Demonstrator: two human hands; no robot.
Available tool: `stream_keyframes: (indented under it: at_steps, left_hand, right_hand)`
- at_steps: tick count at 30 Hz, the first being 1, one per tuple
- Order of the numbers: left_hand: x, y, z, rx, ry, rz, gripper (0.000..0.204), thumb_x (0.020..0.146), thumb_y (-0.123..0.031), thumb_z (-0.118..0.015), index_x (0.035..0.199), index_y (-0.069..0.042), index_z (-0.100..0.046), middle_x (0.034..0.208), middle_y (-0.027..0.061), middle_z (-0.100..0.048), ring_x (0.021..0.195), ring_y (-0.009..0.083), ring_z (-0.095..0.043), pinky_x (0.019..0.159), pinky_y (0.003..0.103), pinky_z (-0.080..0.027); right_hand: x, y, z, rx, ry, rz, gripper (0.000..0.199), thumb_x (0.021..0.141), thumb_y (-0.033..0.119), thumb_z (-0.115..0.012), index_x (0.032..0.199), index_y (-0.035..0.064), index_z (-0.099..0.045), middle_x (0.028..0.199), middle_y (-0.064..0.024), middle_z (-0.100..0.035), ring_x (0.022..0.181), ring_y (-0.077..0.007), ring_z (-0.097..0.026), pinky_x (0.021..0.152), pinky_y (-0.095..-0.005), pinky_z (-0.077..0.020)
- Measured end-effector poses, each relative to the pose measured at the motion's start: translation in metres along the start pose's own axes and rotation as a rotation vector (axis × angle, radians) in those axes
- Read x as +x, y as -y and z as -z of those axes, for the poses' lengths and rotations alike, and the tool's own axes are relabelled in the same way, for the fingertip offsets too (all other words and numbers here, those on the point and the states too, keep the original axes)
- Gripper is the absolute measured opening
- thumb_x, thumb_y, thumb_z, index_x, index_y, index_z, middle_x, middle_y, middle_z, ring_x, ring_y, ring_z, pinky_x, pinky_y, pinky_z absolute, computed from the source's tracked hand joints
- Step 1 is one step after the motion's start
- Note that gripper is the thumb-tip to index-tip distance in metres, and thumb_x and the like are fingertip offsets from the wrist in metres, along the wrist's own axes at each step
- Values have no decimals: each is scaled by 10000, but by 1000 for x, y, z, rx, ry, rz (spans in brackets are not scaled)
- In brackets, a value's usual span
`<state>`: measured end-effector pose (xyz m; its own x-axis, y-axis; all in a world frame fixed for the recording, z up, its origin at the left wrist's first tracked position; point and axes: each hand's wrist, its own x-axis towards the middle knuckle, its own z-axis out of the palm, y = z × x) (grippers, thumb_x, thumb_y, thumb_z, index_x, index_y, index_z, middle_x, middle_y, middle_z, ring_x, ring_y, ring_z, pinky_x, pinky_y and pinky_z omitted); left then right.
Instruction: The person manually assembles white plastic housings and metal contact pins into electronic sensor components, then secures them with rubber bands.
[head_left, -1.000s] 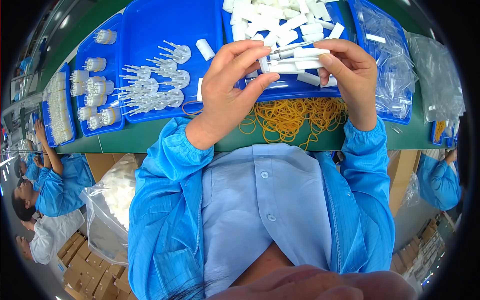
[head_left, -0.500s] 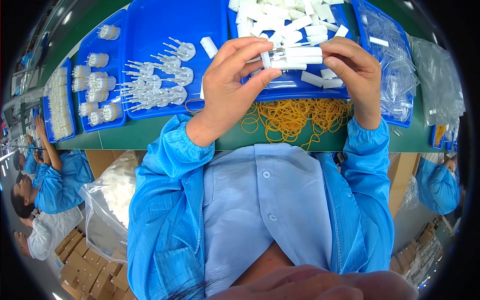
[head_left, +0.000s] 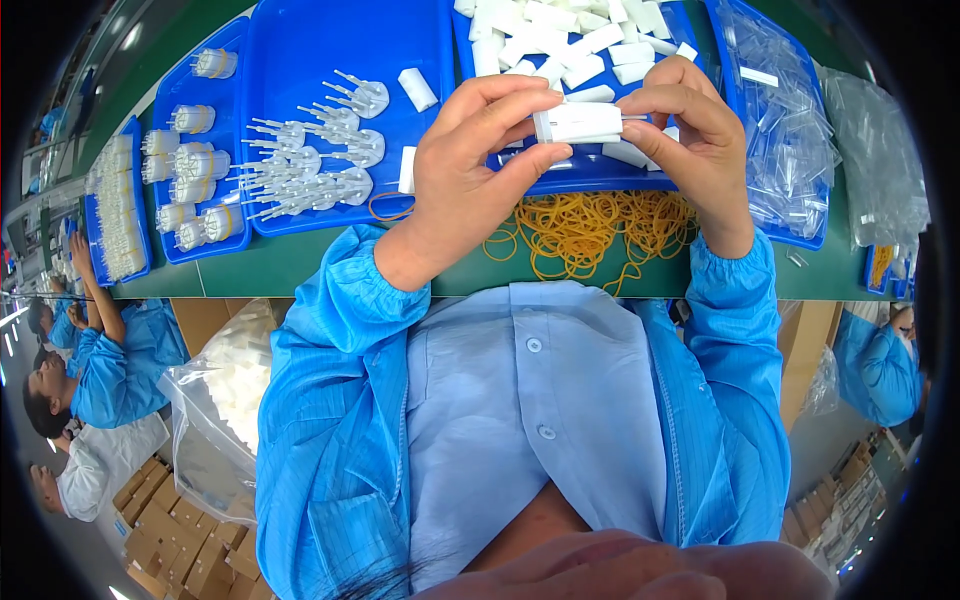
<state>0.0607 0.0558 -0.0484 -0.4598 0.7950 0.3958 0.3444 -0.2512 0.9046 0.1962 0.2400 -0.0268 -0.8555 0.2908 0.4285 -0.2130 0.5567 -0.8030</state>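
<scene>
The left hand [head_left: 480,140], we see, pinches the base of a white assembly [head_left: 586,123] between thumb and fingers, at a workbench. We find the piece between both hands, its long axis running left to right, with a thin pin pointing toward the right hand [head_left: 690,130]. The left is nearer, touching; the right's bent fingertips flank the pin, though we cannot tell whether they grip it. Yellow rubber bands [head_left: 590,230] lie nearer the body.
</scene>
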Motion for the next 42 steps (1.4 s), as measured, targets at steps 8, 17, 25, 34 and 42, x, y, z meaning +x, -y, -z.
stream_keyframes:
  at_steps: [8,17,25,34,42]
  left_hand:
    - [3,4,1,-283,-149,92,332,787,67,-694,1100,11,-598,1203,121,-543,1056,200,-598,897,284,-529]
    - [11,8,14,-536,-333,229,329,843,47,-642,1152,13,-535,1147,160,-598,1067,202,-592,921,297,-470]
    - [10,11,11,-517,-294,239,339,842,57,-636,1161,19,-528,1151,168,-595,1031,197,-611,882,272,-488]
    - [8,4,10,-467,-254,216,364,834,75,-635,1178,14,-529,1143,158,-594,1024,181,-605,827,249,-502]
    - [6,3,9,-510,-234,217,332,830,82,-633,1138,4,-536,1279,162,-509,1093,208,-570,847,265,-503]
  right_hand:
    - [5,-1,19,-19,-26,-18,178,781,88,-717,950,46,-678,896,-16,-590,744,-122,-508,648,-235,-417]
    - [-13,0,15,-698,401,-62,191,753,137,-699,910,37,-658,861,-111,-605,877,-296,-586,767,-394,-488]
    - [-4,-9,8,-710,353,-102,126,746,94,-660,767,36,-551,813,-127,-592,821,-314,-576,703,-405,-472]
    - [11,-2,14,52,38,-390,145,851,78,-668,971,25,-604,785,-21,-609,652,-66,-559,566,-214,-460]
    - [6,-16,5,573,15,-321,130,867,16,-626,994,-6,-608,1050,-106,-611,808,-123,-610,755,-247,-517]
